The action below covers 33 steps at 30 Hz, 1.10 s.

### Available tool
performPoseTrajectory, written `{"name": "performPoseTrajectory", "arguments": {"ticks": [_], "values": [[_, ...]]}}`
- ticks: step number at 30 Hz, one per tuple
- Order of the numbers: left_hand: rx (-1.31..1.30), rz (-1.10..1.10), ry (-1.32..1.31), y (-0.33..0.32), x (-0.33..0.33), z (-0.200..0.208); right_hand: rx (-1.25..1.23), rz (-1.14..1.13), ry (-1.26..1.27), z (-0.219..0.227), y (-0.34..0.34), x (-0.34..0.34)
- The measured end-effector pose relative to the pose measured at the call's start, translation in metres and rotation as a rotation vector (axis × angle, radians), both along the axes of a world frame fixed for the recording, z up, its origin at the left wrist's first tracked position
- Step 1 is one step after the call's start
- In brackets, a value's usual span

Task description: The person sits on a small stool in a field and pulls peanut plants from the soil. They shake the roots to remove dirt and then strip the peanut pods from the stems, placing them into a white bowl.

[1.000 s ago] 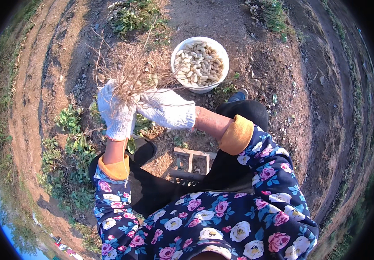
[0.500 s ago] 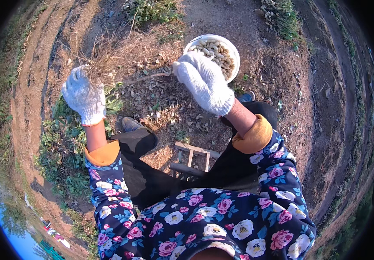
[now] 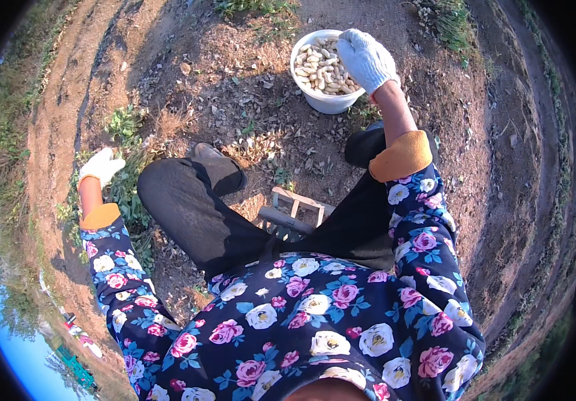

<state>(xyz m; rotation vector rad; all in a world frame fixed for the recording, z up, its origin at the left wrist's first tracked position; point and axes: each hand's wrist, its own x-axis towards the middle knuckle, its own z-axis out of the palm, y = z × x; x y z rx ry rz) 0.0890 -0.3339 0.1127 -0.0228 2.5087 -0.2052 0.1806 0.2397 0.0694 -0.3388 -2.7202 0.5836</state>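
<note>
White knit gloves cover both hands. My left hand [image 3: 103, 167] is out at the left over a heap of uprooted leafy plants [image 3: 131, 184]; its fingers look slightly apart and no stem shows in them. Brown dry roots [image 3: 171, 123] lie at the heap's far side. My right hand [image 3: 367, 61] is over the right rim of a white bucket [image 3: 328, 103], fingers curled downward and partly hidden. Whatever they hold, if anything, cannot be seen. Unshelled peanuts [image 3: 325, 67] nearly fill the bucket.
I sit with knees apart, and a wooden frame [image 3: 295, 208] shows between my legs. My shoe [image 3: 211, 160] is on soil strewn with dry leaves. More plants lie at the far left [image 3: 254, 7] and far right [image 3: 445, 23]. Furrows run along both sides.
My left hand has moved left and nearer, away from the tangled roots it gripped. My right hand has left the thin stem and moved away to the bucket's rim.
</note>
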Motion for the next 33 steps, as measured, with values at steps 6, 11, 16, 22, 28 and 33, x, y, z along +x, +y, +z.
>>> {"name": "performPoseTrajectory", "arguments": {"ticks": [6, 11, 16, 22, 28, 33], "values": [[0.059, -0.142, 0.270, -0.003, 0.092, 0.005, -0.422, 0.121, 0.194, 0.008, 0.008, 0.039], [0.160, -0.153, 0.043, 0.038, 0.144, -0.036, -0.797, 0.063, 0.149, 0.022, 0.031, 0.071], [0.252, -0.648, -0.208, 0.122, 0.162, -0.123, -0.766, -0.086, -0.036, -0.008, 0.079, 0.080], [0.203, -0.661, -0.461, 0.231, 0.146, -0.184, -0.878, -0.197, -0.330, -0.105, 0.119, 0.067], [0.196, -0.581, -0.668, 0.242, 0.125, -0.223, -1.614, -0.229, -0.621, -0.140, 0.099, 0.011], [0.207, -0.449, -0.829, 0.238, 0.137, -0.213, -1.778, -0.511, -0.351, -0.220, 0.082, 0.015]]}}
